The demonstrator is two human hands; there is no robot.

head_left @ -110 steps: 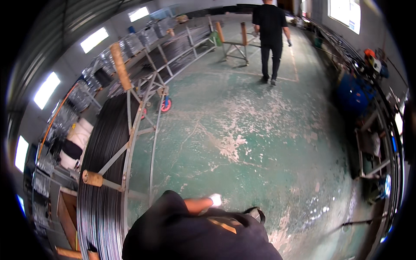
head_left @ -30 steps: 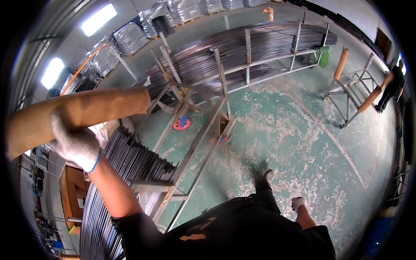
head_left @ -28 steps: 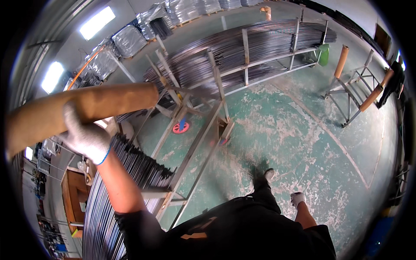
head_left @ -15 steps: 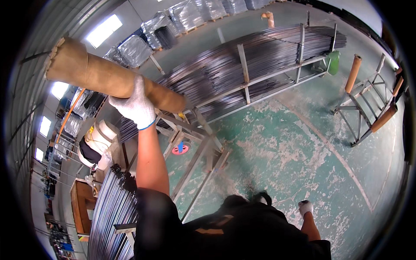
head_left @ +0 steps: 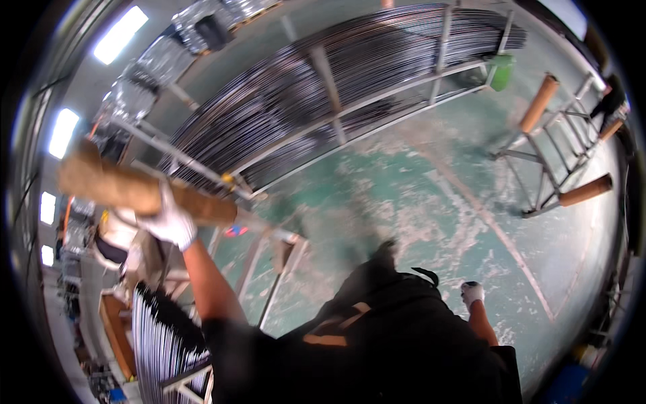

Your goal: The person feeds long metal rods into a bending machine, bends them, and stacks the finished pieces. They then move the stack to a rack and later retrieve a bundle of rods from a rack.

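Observation:
My left hand (head_left: 168,222), in a white knitted glove, is closed around a thick brown cardboard tube (head_left: 121,185). The tube's lower end meets a grey metal frame (head_left: 269,232); its far end is blurred. Down at my right side hangs my right hand (head_left: 472,293), also gloved, with dark patches on the glove. Its fingers look curled in, and nothing shows in them.
Long thin metal rods (head_left: 269,114) fill a rack ahead. Another rod bundle (head_left: 165,337) lies at lower left. A metal stand (head_left: 558,151) with brown tubes and a green container (head_left: 501,73) are at right. Wrapped stacks (head_left: 165,57) stand far left.
My view has shifted, so the rod rack and the right-hand stand sit further left and higher or lower in it. My left hand stays on the tube, now lower and further left.

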